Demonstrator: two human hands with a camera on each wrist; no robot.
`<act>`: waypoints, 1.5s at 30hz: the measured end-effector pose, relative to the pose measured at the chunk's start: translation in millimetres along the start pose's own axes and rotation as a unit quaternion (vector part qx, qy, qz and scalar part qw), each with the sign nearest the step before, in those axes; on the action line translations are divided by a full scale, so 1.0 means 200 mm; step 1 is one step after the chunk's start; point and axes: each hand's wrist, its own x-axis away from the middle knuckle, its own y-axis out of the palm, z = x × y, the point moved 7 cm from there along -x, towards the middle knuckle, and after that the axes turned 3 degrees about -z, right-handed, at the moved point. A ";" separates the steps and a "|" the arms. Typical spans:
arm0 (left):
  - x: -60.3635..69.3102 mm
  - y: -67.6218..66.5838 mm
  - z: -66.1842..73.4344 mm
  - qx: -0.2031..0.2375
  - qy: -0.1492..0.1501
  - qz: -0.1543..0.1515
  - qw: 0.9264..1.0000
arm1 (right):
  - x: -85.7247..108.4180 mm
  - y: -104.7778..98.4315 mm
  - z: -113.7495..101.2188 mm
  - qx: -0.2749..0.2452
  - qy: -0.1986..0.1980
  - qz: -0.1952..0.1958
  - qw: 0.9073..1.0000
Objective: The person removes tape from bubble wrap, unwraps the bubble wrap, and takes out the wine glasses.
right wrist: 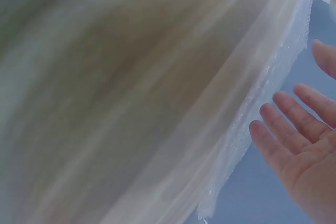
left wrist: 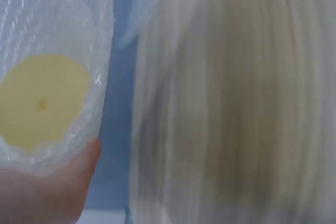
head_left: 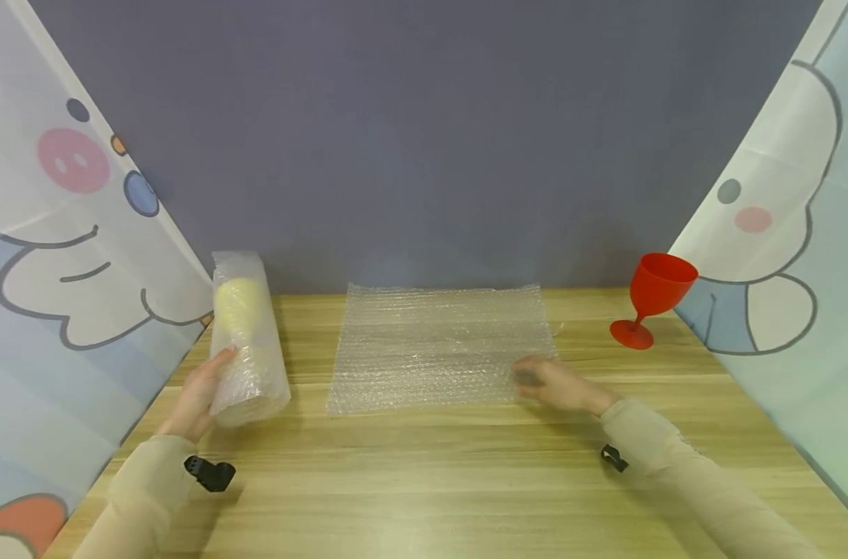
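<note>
My left hand (head_left: 199,396) grips the side of a tall bubble-wrap roll (head_left: 265,365) with a yellow thing (head_left: 241,304) inside. Seen in the left wrist view, the yellow thing ends in a flat round disc (left wrist: 44,100) within the wrap's open end, and the left thumb (left wrist: 79,169) lies against the plastic. A flat sheet of bubble wrap (head_left: 438,349) is spread on the table's middle. Over its right front corner is my right hand (head_left: 560,384), fingers extended and slightly bent in the right wrist view, holding nothing; whether it touches the sheet I cannot tell.
A red plastic goblet (head_left: 658,291) stands upright at the back right of the wooden table (head_left: 424,481). Behind the table rises a grey wall (head_left: 424,140). Cartoon-printed cloth panels (head_left: 39,256) flank the left and right sides.
</note>
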 end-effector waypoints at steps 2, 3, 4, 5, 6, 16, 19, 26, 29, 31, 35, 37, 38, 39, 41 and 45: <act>0.02 0.06 0.02 0.041 0.010 -0.013 0.999 | 0.00 0.01 0.00 -0.005 0.008 -0.005 1.000; 0.02 0.09 0.03 0.064 0.016 -0.020 0.998 | -0.01 0.02 0.01 -0.011 0.013 -0.008 1.000; 0.03 0.12 0.04 0.078 0.022 -0.027 0.996 | -0.01 0.02 0.01 -0.016 0.018 -0.009 1.000; 0.03 0.15 0.05 0.084 0.024 -0.034 0.996 | -0.01 0.03 0.01 -0.022 0.024 -0.010 0.999; 0.04 0.18 0.05 0.083 0.026 -0.039 0.995 | -0.01 0.03 0.01 -0.030 0.030 -0.010 0.999; 0.07 0.37 0.08 0.008 0.037 -0.067 0.997 | -0.01 0.03 0.01 -0.054 0.038 -0.011 0.998; 0.07 0.44 0.07 -0.003 0.038 -0.087 0.995 | -0.02 0.03 0.02 -0.050 0.037 -0.010 0.998; 0.08 0.57 0.02 -0.030 0.011 -0.105 0.994 | -0.02 0.04 0.01 -0.068 0.041 -0.011 0.997; 0.09 0.63 0.02 -0.031 0.007 -0.113 0.993 | -0.03 0.04 0.00 -0.072 0.041 -0.010 0.996; 0.09 0.67 0.01 -0.030 0.005 -0.122 0.992 | -0.04 0.04 0.00 -0.074 0.043 -0.011 0.996; 0.08 0.74 -0.02 -0.022 -0.003 -0.134 0.991 | -0.04 0.05 -0.01 -0.073 0.039 -0.013 0.996; 0.08 0.77 -0.03 -0.022 -0.002 -0.128 0.991 | -0.04 0.05 -0.01 -0.079 0.038 -0.013 0.996; 0.07 0.79 -0.03 -0.021 -0.002 -0.127 0.992 | -0.04 0.04 -0.01 -0.085 0.039 -0.013 0.996; 0.07 0.81 -0.04 -0.022 -0.002 -0.126 0.992 | -0.04 0.04 -0.02 -0.089 0.039 -0.012 0.995; 0.06 0.85 -0.04 -0.038 0.007 -0.115 0.993 | -0.03 0.04 -0.03 -0.098 0.041 -0.012 0.994; 0.06 0.93 -0.04 -0.086 0.015 -0.093 0.992 | -0.06 0.03 -0.09 -0.152 0.046 -0.019 0.987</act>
